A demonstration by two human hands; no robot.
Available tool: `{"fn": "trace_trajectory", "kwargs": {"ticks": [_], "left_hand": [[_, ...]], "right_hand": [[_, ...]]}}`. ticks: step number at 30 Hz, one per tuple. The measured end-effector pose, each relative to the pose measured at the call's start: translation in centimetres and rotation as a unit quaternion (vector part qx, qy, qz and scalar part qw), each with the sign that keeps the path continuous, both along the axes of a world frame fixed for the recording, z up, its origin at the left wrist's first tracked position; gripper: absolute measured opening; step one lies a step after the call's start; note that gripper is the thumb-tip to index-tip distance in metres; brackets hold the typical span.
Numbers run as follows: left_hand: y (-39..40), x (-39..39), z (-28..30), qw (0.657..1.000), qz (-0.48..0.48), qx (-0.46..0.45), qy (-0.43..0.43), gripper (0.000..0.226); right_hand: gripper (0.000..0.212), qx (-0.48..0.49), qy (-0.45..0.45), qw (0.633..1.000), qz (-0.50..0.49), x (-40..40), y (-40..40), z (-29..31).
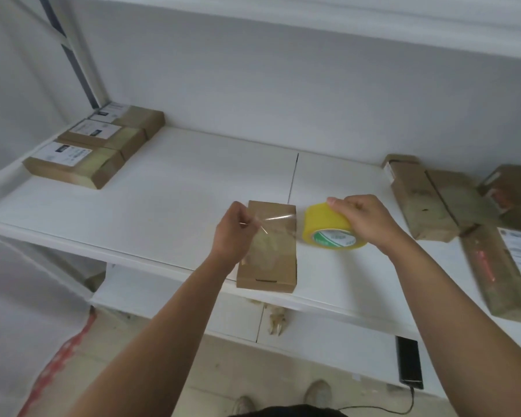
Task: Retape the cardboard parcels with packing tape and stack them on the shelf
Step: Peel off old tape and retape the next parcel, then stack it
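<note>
Now the tape strip spans the parcel — crosswise to its long axis

Left hand (233, 233) pinches the strip's free end at the left edge of the parcel (268, 251), mid-frame on the shelf (163, 191); right hand (370, 221) grips the yellow tape roll (328, 227) just right — parcel runs toward the wall

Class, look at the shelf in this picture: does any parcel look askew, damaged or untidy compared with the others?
Yes. The parcels on the right lie at mixed angles, crumpled, one with a flap lifted. The three parcels on the left sit in a neat row. The parcel being taped overhangs the shelf edge slightly.
</note>
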State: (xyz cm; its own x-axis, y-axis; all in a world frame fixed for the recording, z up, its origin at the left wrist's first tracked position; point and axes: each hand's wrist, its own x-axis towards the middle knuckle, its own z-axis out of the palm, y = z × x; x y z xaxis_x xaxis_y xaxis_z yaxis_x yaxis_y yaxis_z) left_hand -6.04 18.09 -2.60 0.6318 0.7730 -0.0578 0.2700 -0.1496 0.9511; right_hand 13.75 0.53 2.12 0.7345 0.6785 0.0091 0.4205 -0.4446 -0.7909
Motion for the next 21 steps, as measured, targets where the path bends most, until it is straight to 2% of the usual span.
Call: {"fn": "trace_trajectory", "kwargs": {"ticks": [6, 12, 21], "left_hand": [[-0.1, 0.2, -0.8, 0.995, -0.071, 0.051, 0.040, 0.021], [-0.3, -0.1, -1.8, 0.987, -0.069, 0.092, 0.110, 0.022], [-0.9, 0.9, -2.9, 0.976, -0.085, 0.122, 0.162, 0.029]], "right_hand": [[0.054, -0.032, 0.028, 0.999, -0.002, 1.0, -0.4, -0.2], [0.053, -0.067, 0.036, 0.997, 0.018, 0.5, -0.3, -0.8], [0.058, -0.135, -0.032, 0.990, 0.012, 0.2, 0.2, -1.2]]}}
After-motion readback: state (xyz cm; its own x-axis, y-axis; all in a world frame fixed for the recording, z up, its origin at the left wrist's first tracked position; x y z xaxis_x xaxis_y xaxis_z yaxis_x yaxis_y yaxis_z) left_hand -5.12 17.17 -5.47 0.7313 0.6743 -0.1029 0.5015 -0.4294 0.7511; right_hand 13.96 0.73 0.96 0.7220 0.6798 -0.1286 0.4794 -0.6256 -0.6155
